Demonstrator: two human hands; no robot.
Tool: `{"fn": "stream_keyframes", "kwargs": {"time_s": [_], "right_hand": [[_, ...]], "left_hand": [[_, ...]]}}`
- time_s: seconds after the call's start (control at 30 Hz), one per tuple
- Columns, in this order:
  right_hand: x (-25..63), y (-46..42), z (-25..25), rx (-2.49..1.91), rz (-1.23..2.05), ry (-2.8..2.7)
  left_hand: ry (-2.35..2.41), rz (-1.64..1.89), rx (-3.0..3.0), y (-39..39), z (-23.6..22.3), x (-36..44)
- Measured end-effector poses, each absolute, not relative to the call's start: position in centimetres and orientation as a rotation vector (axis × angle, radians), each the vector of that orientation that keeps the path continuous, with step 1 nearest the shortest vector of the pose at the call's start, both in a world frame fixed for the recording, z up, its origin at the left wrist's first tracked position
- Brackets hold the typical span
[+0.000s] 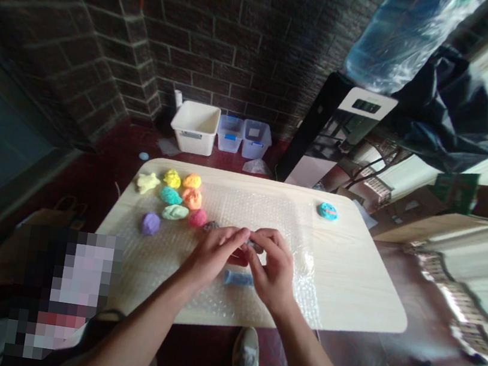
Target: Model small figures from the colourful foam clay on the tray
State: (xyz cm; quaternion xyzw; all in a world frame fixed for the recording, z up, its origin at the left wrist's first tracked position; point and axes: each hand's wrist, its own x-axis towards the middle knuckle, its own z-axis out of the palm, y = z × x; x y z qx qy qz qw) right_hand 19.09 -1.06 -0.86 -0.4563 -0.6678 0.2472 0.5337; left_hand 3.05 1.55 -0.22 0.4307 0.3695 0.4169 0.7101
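My left hand (221,249) and my right hand (272,266) meet over the middle of the table, fingertips pinched together. Between them is a small grey piece (255,246) that looks like modelling clay, partly hidden by the fingers. Below the fingertips lies a dark red thing (239,258), mostly covered. Nearer to me is a blue roll-shaped thing (238,278), its right end behind my right hand. A grey-brown lump (211,225) shows just beyond my left hand, beside a pink-red lump (198,218).
Bubble wrap (262,210) covers much of the pale table (362,278). Several coloured clay lumps, including a purple one (150,224) and a teal one (171,196), lie at the left. A blue round thing (328,211) sits far right. Behind stand bins (194,133) and a water dispenser (323,139).
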Motion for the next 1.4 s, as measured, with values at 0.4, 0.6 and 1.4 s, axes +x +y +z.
{"fn": "stream_keyframes", "kwargs": {"time_s": [0.4, 0.6, 1.4], "right_hand": [[18.7, -1.0, -0.7, -1.068, 0.757, -1.412], [18.8, -0.8, -0.7, -1.056, 0.937, -1.273], [18.4, -0.4, -1.7, -1.022, 1.141, -0.876]], "left_hand": [[0.960, 1.232, 1.223, 2.0, 0.3, 2.3], [1.005, 1.287, 1.382, 1.8, 0.3, 2.4], [1.015, 1.329, 1.112, 1.7, -0.7, 3.6]]}}
